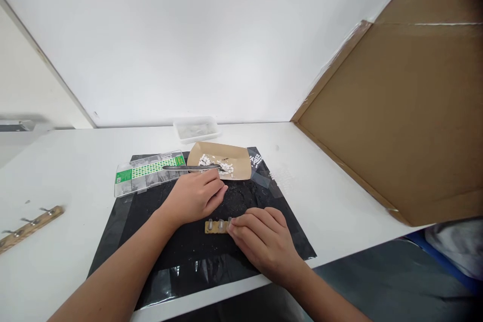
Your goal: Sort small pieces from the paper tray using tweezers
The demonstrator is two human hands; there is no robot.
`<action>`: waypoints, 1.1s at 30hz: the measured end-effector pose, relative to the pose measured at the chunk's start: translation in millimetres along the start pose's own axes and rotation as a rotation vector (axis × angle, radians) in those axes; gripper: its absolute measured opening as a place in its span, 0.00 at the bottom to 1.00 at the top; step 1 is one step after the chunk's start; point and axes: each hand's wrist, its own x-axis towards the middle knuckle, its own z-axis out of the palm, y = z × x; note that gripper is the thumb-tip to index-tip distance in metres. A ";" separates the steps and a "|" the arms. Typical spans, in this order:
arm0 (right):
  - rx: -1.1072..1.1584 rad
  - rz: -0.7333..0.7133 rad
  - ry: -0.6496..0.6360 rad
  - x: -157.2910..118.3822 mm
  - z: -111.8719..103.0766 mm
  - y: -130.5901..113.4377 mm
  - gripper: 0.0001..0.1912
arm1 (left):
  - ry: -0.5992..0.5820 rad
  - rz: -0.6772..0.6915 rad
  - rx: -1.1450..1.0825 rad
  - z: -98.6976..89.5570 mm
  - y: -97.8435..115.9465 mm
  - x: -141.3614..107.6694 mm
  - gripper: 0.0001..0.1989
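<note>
My left hand (199,193) is closed round dark tweezers (175,167), whose tip lies over small white pieces (225,166) in a brown paper tray (241,161). My right hand (260,236) has its fingers pinched at the right end of a small tan strip (216,227) on the black mat. Small clear upright pieces (210,224) stand on that strip, and the fingertips touch the rightmost one. A clear compartment box (149,173) with a green and white label lies left of the tray.
A translucent plastic container (196,129) stands at the back by the wall. A wooden strip with metal hooks (32,226) lies at the far left. Cardboard panels (396,110) rise on the right. White bits are taped at the black mat's (151,241) right edge.
</note>
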 end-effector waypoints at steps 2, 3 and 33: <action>0.016 0.020 0.009 0.1 -1.1 -1.1 0.08 | -0.004 -0.002 0.004 -0.1 -0.2 -0.1 0.15; 0.024 0.032 0.012 0.0 -1.5 -1.5 0.08 | -0.007 -0.002 0.005 -0.2 -0.5 -0.1 0.14; 0.550 0.642 -0.074 -34.2 -36.3 55.8 0.22 | 0.053 -0.130 -0.126 -5.3 -12.6 -5.2 0.17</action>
